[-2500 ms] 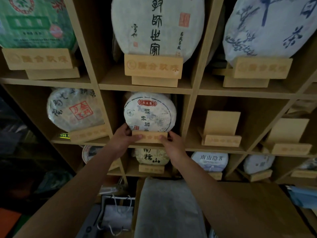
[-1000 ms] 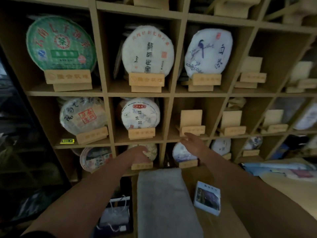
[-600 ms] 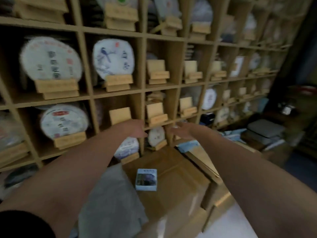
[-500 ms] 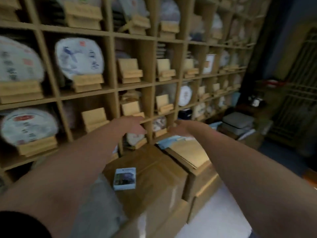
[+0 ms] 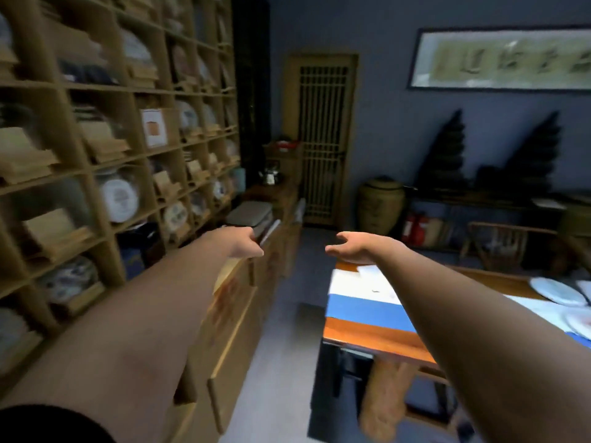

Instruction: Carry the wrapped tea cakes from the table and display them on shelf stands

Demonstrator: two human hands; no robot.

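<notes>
Head view: we have both arms stretched out in front of us, neither hand carrying anything. Left hand (image 5: 244,243) sits knuckles-up with fingers loosely curled, nothing in them; it hangs in front of the cabinet run below the shelf (image 5: 96,148). Right hand (image 5: 353,247) is relaxed, fingers spread slightly and thumb apart — nothing held, hovering just past the far end of the table (image 5: 361,334).

Wrapped tea cakes (image 5: 556,290) lie flat on the table, well to the right of our right hand and nearer to us than it (frame is blurred, so we can't count them). Table top is orange wood with a blue and white cloth (image 5: 361,303) under our right forearm.

More cakes already stand upright on wooden stands (image 5: 48,227) in the shelf cubbies to the left of our left hand — several stands show bare.
</notes>
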